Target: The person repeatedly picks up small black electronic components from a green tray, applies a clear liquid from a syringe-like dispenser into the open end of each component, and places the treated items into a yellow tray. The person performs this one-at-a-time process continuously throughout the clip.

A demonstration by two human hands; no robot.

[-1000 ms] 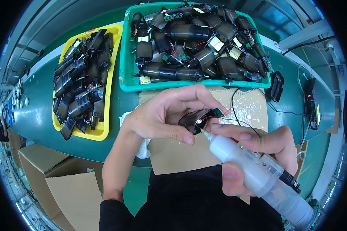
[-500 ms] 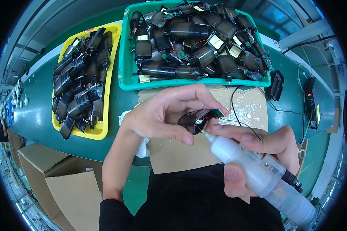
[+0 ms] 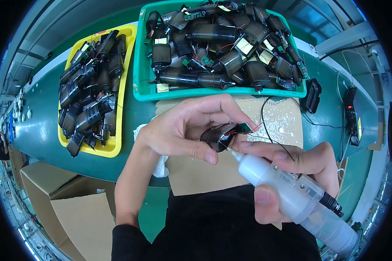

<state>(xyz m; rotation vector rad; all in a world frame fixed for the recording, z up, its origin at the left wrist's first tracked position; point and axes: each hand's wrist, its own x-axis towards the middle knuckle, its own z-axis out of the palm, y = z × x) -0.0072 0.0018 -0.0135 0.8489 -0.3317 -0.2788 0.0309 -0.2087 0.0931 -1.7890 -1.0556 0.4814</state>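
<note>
My left hand (image 3: 185, 128) holds a small black motor part (image 3: 220, 135) with a green circuit board and red wires at its end, pinched between thumb and fingers. My right hand (image 3: 292, 167) grips a white translucent dispenser tool (image 3: 292, 193) like a fat pen. Its thin nozzle tip touches the black part just below the circuit board. A black cable runs from the tool's rear end. Both hands hover over a brown cardboard sheet (image 3: 196, 174) on the green table.
A green tray (image 3: 139, 82) of several black motor parts stands at the back, a yellow tray (image 3: 113, 148) of similar parts to its left. A white cloth (image 3: 161, 163) lies under my left wrist. A black adapter (image 3: 311, 95) and control box (image 3: 352, 117) sit right. Cardboard boxes (image 3: 69, 209) stand lower left.
</note>
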